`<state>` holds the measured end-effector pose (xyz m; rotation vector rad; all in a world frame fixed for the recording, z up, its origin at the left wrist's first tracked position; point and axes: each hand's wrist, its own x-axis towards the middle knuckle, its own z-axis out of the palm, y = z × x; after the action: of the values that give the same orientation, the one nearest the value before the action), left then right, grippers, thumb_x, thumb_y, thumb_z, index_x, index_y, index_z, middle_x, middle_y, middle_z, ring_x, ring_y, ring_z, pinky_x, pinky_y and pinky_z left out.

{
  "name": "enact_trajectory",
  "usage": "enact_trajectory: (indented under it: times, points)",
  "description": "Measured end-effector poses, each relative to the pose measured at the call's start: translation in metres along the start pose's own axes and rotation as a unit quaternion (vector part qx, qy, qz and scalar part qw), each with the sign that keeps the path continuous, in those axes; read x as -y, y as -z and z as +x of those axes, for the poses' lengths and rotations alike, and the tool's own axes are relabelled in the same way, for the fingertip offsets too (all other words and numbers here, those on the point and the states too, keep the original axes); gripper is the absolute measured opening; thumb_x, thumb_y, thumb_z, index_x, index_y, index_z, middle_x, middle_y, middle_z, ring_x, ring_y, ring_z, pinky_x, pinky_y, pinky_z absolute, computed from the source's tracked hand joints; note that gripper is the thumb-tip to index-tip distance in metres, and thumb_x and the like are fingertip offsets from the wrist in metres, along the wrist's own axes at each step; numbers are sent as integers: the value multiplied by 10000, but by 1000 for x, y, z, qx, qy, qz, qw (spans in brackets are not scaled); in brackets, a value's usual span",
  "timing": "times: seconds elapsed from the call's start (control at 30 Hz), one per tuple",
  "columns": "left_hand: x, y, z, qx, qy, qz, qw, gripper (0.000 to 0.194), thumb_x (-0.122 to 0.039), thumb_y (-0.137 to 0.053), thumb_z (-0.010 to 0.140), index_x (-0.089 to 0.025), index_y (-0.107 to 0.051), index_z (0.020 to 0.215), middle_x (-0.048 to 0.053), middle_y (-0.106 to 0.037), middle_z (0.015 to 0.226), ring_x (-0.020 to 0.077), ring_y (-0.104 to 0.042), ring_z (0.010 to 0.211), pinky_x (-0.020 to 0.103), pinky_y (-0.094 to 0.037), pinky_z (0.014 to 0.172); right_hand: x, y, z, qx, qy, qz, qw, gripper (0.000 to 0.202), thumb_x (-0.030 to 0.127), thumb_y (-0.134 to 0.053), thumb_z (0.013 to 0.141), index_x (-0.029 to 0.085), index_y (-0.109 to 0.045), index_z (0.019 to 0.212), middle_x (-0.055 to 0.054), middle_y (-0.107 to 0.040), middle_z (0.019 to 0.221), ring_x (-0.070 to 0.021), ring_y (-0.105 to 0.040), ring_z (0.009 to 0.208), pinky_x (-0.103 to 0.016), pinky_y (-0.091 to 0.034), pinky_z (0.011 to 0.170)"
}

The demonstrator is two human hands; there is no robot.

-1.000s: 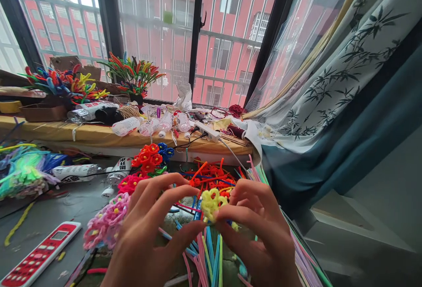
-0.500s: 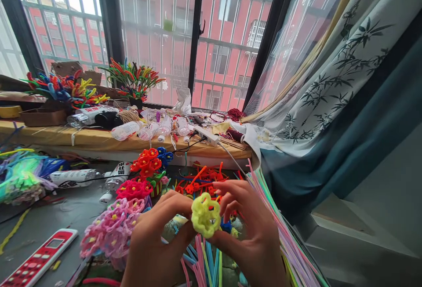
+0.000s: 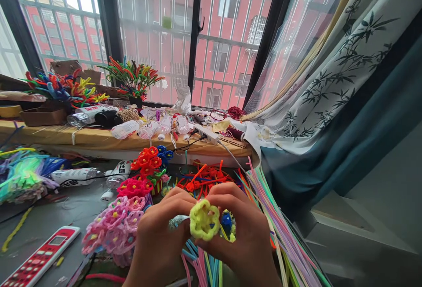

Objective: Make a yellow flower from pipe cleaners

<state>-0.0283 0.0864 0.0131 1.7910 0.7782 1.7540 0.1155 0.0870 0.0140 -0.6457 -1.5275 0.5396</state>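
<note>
A yellow pipe-cleaner flower (image 3: 204, 220) with looped petals faces me between my two hands. My left hand (image 3: 161, 230) is closed, its thumb and fingers at the flower's left edge. From the right, my right hand (image 3: 242, 230) closes on the flower, fingers curled over its top and thumb below. Behind the hands lie loose pink, blue and yellow pipe cleaners (image 3: 214, 267), partly hidden. A blue piece (image 3: 227, 220) shows through the gap in my right hand. Left of my hands stands a cluster of pink pipe-cleaner flowers (image 3: 114, 230).
Red flowers (image 3: 147, 161) and a red-and-white remote-like handset (image 3: 42, 256) are on the left. Long pastel pipe cleaners (image 3: 286, 234) run along the right. Plastic bottles (image 3: 127, 129) and a power strip (image 3: 206, 134) lie on the window ledge. A curtain (image 3: 329, 89) hangs at right.
My right hand's fingers, raised and spread before, have come down and in against the flower and my left hand. The flower has turned a little and faces me more squarely.
</note>
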Motion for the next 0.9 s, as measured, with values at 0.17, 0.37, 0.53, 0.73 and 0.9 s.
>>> enact_trajectory:
  times: [0.17,0.37,0.53,0.73,0.9]
  points:
    - [0,5,7,43,-61,34,997,189,-344,-713,867,-239,-741,713,15,-694,607,174,-615,603,285,-512,574,0,1,0,26,-49,62,997,268,388,-859,675,228,-740,855,-18,-661,858,-152,-608,701,-215,-467,527]
    - [-2,0,10,42,-102,43,993,205,-311,-711,877,-233,-714,687,-5,-697,580,147,-588,572,259,-504,557,3,4,2,49,-88,59,993,322,405,-897,628,228,-751,853,-20,-657,888,-158,-623,750,-221,-473,569]
    - [3,8,5,68,-43,26,996,113,-251,-711,870,-243,-714,757,-2,-713,693,155,-628,638,261,-519,606,1,0,0,35,-56,47,997,298,414,-872,668,239,-755,878,-13,-655,879,-150,-616,723,-212,-459,543]
    - [7,17,-2,95,30,70,993,161,-270,-694,868,-281,-697,1028,4,-738,915,192,-683,843,272,-527,756,1,6,-1,12,5,-66,998,210,287,-811,771,273,-748,972,-10,-679,929,-168,-651,795,-229,-514,630]
    - [3,17,-5,13,4,188,982,212,-327,-687,885,-317,-633,1090,-19,-692,974,169,-642,879,246,-506,803,-1,12,-2,-4,27,-123,992,213,196,-756,812,257,-714,1012,-17,-750,994,-198,-713,905,-249,-553,764]
